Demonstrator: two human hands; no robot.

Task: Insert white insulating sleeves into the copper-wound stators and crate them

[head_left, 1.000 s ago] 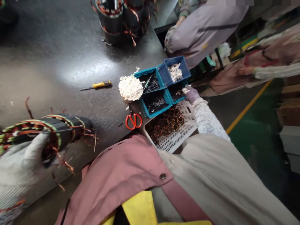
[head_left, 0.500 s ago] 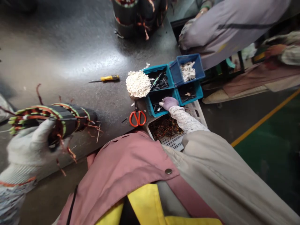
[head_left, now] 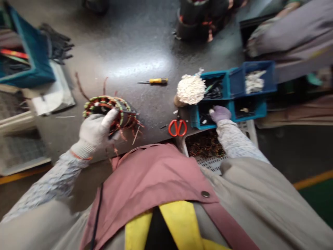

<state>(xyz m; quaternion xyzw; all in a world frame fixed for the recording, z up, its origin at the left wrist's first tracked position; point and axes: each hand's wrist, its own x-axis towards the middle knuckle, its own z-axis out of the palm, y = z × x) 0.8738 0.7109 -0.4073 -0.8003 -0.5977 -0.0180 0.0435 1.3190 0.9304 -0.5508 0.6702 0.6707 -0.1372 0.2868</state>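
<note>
My left hand (head_left: 95, 130), in a white knit glove, is closed around the near side of a motor stator (head_left: 128, 119), thumb on top. The stator lies on its side, with green-edged rings and loose copper leads at both ends. My right hand (head_left: 221, 114), in a light purple glove, dips into the front teal bin (head_left: 194, 117) of small dark pieces. Its fingers curl downward, their tips blurred and partly hidden, so what they pinch does not show. Red-handled scissors (head_left: 177, 127) lie left of that bin, below a bundle of thin white sticks (head_left: 191, 89).
A yellow-handled screwdriver (head_left: 157, 81) lies on the dark metal table (head_left: 151, 45). More stators (head_left: 191, 27) stand at the back. A blue bin (head_left: 272, 78) holds white scraps. Another teal bin (head_left: 41, 74) stands far left. A co-worker's sleeve (head_left: 283, 38) is at upper right.
The view has swung left, so everything appears further right and the left-hand bins have come into sight. My left hand stays on the stator and my right hand stays in the bin.
</note>
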